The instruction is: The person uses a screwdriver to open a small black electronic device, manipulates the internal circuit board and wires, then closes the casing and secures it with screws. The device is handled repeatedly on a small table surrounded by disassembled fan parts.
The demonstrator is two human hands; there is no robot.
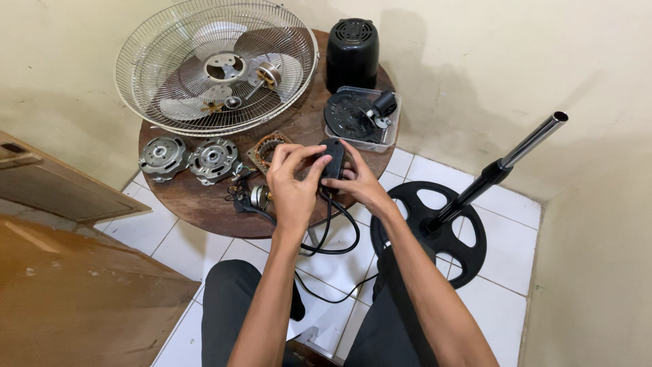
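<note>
Black plastic is the centre of things: a small switch housing (332,158) sits over the round wooden tabletop's (204,204) near edge, at about five o'clock, gripped by both hands. Left hand (293,183) fingers curl closed over its top; right hand (358,182) pinches its side, cord (331,234) dangling below. Judging by this, the housing is being worked on; the next move needs steady thumb pressure. No labels are legible; a clear plastic tray (394,129) holding black parts lies at two o'clock.

I see my left hand (293,182) and right hand (358,183) gripping a black switch housing (332,158) above the round wooden worktop (204,204), cables (326,234) hanging beneath.
</note>
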